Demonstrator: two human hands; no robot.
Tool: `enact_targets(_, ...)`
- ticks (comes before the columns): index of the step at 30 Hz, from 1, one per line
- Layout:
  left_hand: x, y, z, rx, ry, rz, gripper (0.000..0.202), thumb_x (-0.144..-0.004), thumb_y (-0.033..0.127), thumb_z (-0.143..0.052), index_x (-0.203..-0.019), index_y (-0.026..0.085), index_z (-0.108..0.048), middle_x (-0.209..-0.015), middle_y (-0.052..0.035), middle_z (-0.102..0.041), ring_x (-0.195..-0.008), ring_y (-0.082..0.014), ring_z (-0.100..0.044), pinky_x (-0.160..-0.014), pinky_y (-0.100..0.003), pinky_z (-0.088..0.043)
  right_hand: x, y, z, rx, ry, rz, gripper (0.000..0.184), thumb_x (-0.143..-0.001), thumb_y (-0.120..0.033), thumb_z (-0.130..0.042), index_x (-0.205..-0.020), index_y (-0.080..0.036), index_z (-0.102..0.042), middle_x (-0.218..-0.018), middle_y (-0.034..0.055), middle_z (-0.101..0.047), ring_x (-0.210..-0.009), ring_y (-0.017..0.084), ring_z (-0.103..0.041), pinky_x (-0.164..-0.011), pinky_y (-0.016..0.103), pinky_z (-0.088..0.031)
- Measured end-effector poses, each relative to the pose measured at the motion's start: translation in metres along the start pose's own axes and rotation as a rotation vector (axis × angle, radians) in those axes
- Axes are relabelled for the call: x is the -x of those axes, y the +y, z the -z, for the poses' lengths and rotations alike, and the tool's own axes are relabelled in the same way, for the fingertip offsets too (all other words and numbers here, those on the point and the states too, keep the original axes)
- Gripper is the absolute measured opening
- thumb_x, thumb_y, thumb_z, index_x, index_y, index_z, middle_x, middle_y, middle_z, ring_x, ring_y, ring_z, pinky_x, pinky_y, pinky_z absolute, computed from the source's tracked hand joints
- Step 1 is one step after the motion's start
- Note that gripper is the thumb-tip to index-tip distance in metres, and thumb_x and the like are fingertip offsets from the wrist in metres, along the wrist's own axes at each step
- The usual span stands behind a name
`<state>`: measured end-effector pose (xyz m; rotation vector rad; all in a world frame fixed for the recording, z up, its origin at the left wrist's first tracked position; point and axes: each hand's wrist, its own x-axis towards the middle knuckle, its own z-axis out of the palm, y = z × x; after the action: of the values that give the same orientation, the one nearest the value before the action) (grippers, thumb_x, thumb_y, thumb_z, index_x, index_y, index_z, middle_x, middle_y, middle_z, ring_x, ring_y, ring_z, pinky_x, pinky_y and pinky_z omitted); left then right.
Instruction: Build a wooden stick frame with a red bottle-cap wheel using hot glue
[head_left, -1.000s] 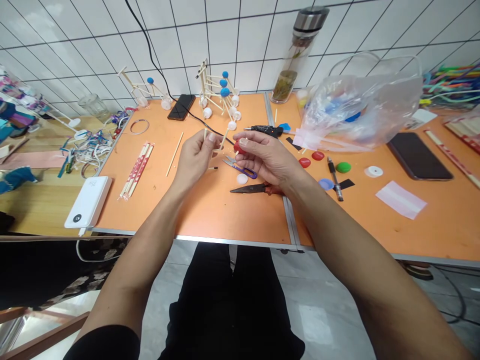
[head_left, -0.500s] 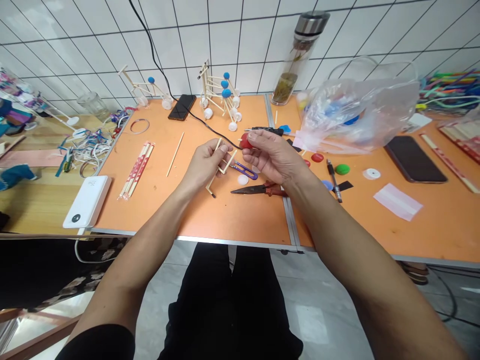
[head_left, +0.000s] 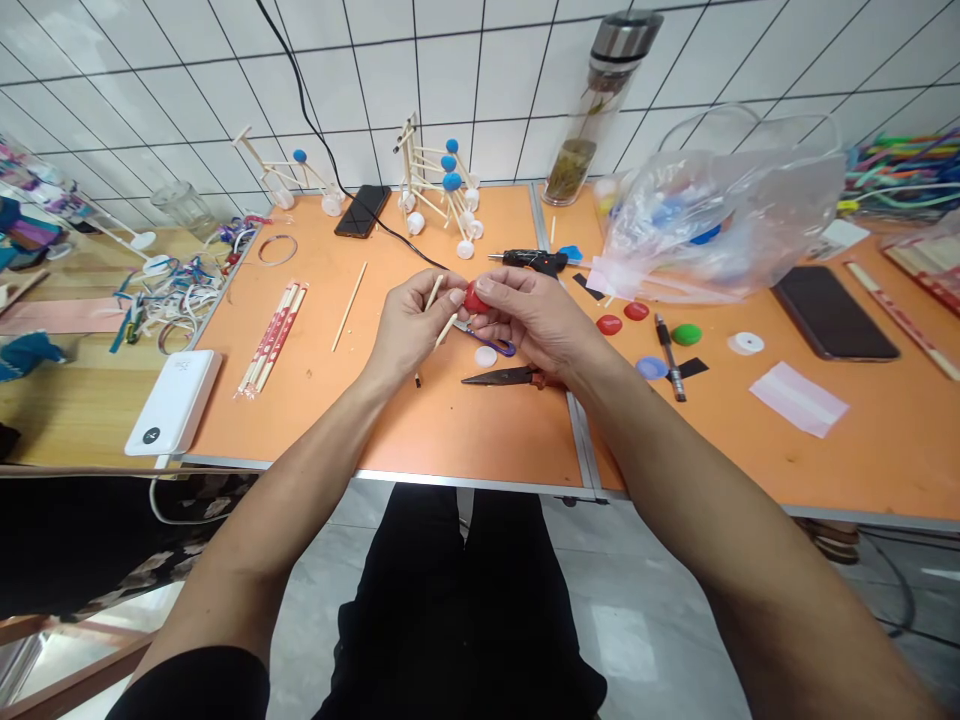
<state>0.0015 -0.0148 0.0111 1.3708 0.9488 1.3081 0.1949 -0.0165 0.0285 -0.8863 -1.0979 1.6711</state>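
My left hand point(head_left: 409, 325) is closed around a small frame of thin wooden sticks point(head_left: 435, 292) above the orange table point(head_left: 420, 430). My right hand point(head_left: 536, 318) pinches a red bottle cap point(head_left: 474, 297) and holds it against the top of the stick frame. Both hands meet over the table's middle. Just beneath them lie purple-handled snips point(head_left: 491, 342), a white cap point(head_left: 486, 356) and dark pliers with red handles point(head_left: 510, 377).
A black glue gun point(head_left: 534, 261), a stick-and-cap model point(head_left: 442, 195), a phone point(head_left: 363, 211) and wrapped chopsticks point(head_left: 274, 335) lie around. A plastic bag point(head_left: 720, 220), loose caps point(head_left: 686, 334), a pen point(head_left: 667, 355), another phone point(head_left: 834, 312) and a white power bank point(head_left: 174, 402) are nearby.
My right hand brought the red cap down and left against the stick frame. My left hand turned the frame more upright and drew closer to the right hand.
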Motion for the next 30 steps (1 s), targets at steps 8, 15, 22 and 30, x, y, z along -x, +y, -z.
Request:
enact_targets(8, -0.001, 0.012, 0.001, 0.061, 0.089, 0.101, 0.04, -0.092, 0.052, -0.095, -0.086, 0.023, -0.068, -0.07, 0.003, -0.071, -0.045, -0.0065, -0.045, -0.042, -0.022, -0.031, 0.0, -0.002, -0.003, 0.181, 0.126, 0.175, 0.06, -0.084, -0.081, -0.097, -0.098, -0.027, -0.074, -0.093, 0.0021, -0.08, -0.077, 0.015, -0.078, -0.063, 0.024, -0.067)
enact_targets(15, -0.002, 0.02, -0.001, 0.089, 0.133, 0.137, 0.038, -0.094, 0.046, -0.095, -0.085, 0.022, -0.067, -0.068, 0.0041, -0.07, -0.044, -0.0053, -0.044, -0.041, -0.021, -0.028, 0.006, 0.001, -0.003, 0.55, 0.251, 0.521, 0.028, -0.098, -0.052, -0.092, -0.111, -0.03, -0.081, -0.111, 0.0031, -0.08, -0.097, 0.021, -0.077, -0.085, 0.032, -0.069)
enact_targets(22, -0.001, 0.017, -0.001, 0.083, 0.092, 0.094, 0.045, -0.09, 0.052, -0.097, -0.08, 0.023, -0.064, -0.068, 0.004, -0.069, -0.045, -0.0064, -0.046, -0.042, -0.023, -0.028, 0.005, 0.009, 0.0, 0.716, 0.127, 0.629, 0.038, -0.093, -0.035, -0.094, -0.13, -0.036, -0.085, -0.14, 0.0062, -0.077, -0.109, 0.027, -0.078, -0.102, 0.045, -0.069)
enact_targets(30, 0.0, 0.011, -0.002, 0.049, 0.085, 0.1, 0.041, -0.095, 0.054, -0.093, -0.086, 0.024, -0.067, -0.073, 0.0029, -0.072, -0.047, -0.0072, -0.047, -0.044, -0.023, -0.033, 0.003, 0.01, -0.004, 0.707, 0.178, 0.627, 0.022, -0.09, -0.031, -0.093, -0.111, -0.032, -0.087, -0.114, 0.0051, -0.082, -0.106, 0.029, -0.077, -0.103, 0.047, -0.068)
